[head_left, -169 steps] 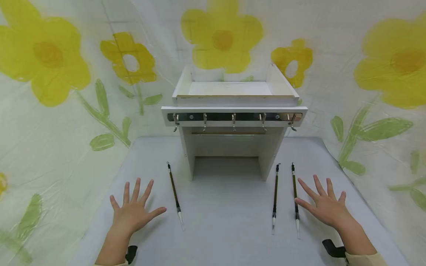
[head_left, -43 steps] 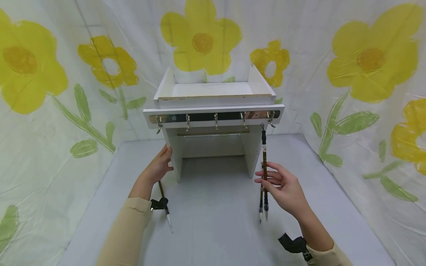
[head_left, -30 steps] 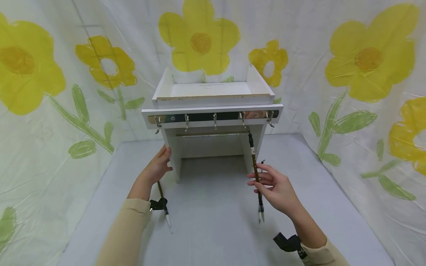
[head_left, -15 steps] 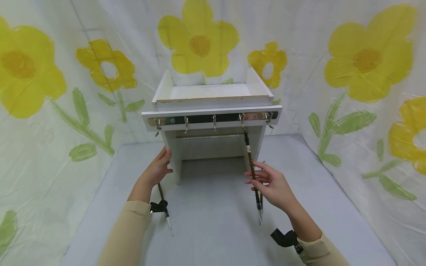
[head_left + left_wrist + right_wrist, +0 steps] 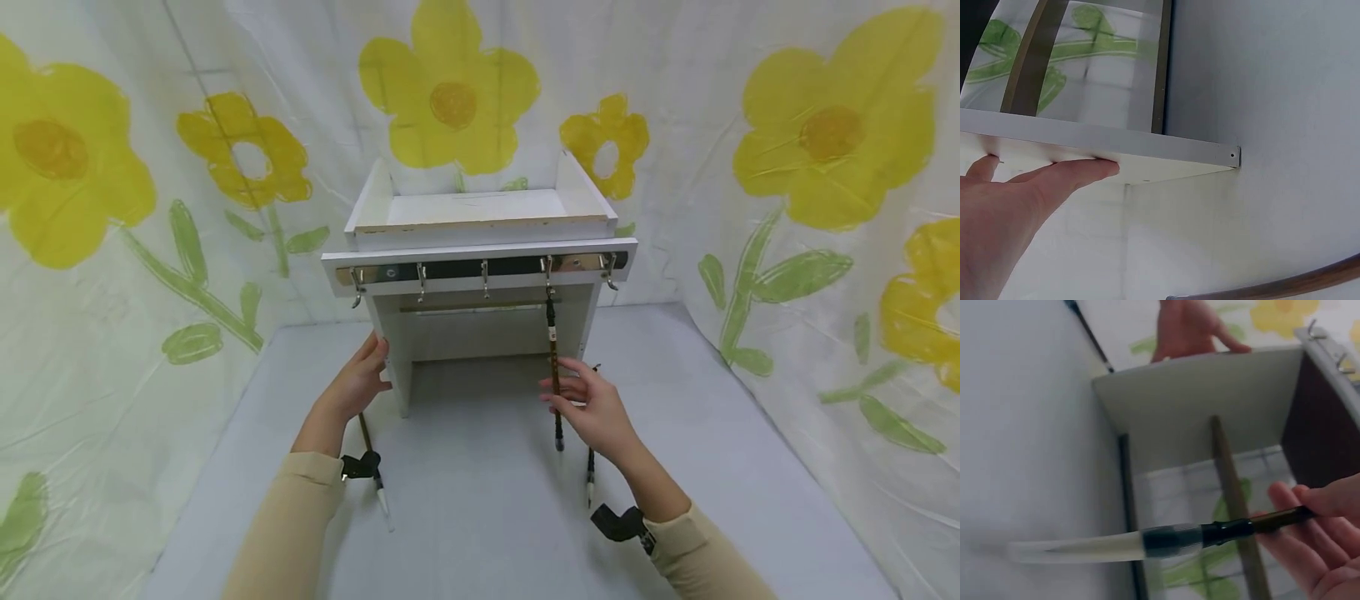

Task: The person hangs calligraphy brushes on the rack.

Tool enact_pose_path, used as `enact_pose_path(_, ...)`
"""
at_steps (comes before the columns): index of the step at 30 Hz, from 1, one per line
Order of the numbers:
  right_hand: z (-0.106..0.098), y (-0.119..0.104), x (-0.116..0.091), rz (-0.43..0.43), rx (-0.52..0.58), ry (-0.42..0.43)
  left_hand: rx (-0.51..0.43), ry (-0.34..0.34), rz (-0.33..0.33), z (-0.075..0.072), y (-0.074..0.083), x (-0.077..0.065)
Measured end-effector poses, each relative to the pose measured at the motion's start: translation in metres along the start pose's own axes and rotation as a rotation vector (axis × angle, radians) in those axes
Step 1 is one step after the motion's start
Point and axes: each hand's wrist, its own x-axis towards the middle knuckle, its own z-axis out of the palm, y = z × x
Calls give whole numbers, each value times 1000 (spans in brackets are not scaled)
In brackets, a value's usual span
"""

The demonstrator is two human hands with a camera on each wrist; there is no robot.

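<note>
My right hand (image 5: pixel 596 417) pinches a calligraphy brush (image 5: pixel 553 350) by its handle, tip downward. The brush's top end is at the second hook from the right (image 5: pixel 548 271); I cannot tell whether its loop is over the hook. In the right wrist view the brush's pale bristle tip (image 5: pixel 1085 549) has a clear cover. My left hand (image 5: pixel 351 387) rests with its fingers against the outer side of the white shelf unit (image 5: pixel 480 246). The left wrist view shows the fingers (image 5: pixel 1079 172) extended along that side panel (image 5: pixel 1197 150).
A second brush (image 5: pixel 381 496) lies on the table to the left, partly behind my left wrist. Another brush (image 5: pixel 590 479) lies at right, partly hidden by my right hand. The hook rail (image 5: pixel 450 271) bears several metal hooks. A flowered curtain (image 5: pixel 675 167) surrounds the table.
The right hand took up the rightmost brush and brought it left and up to the hook. The left hand moved from the table to the unit's left side and stays there.
</note>
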Motion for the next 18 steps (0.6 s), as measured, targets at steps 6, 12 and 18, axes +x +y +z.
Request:
enact_pose_path(6, 24, 10, 16, -2, 46, 26, 13, -1, 15, -8, 0, -2)
enact_pose_path(12, 24, -21, 20, 21, 61, 43, 22, 3, 35, -15, 2, -6)
enact_pose_path(18, 7, -24, 11, -7, 11, 147, -12, 4, 28, -12, 1, -9)
